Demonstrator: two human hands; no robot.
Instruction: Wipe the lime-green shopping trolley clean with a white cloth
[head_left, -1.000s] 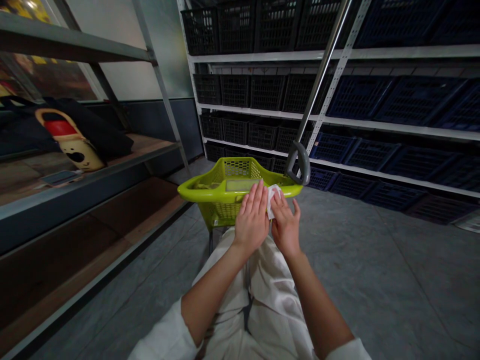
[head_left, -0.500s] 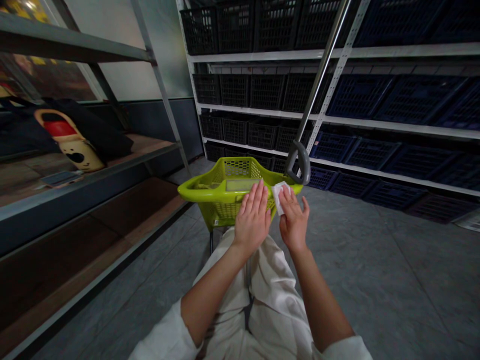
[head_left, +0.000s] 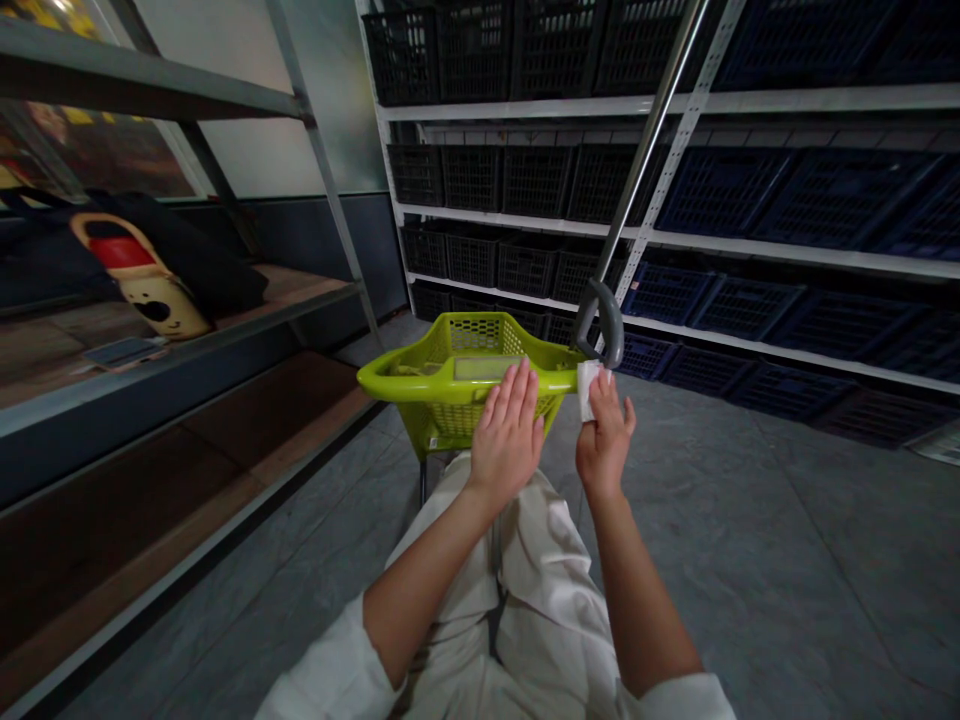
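Observation:
My left hand [head_left: 510, 430] is held flat with its fingers stretched out and together, in front of the near rim of a lime-green plastic basket [head_left: 420, 372]. My right hand [head_left: 606, 440] pinches a small white folded wipe [head_left: 587, 388] at its fingertips, just right of the basket's corner and below the grey handle [head_left: 609, 322] on a long metal pole. The two hands are apart. A pale flat item lies in the basket near its front rim.
Metal shelving with dark plastic crates [head_left: 525, 180] fills the back and right. On the left, a shelf holds a dark bag with a cartoon-faced item [head_left: 142, 275] and a flat tablet [head_left: 124, 352]. Grey floor [head_left: 750, 520] lies below.
My right hand has moved right, away from my left hand, carrying the white wipe past the basket's corner. My left hand has stayed nearly still.

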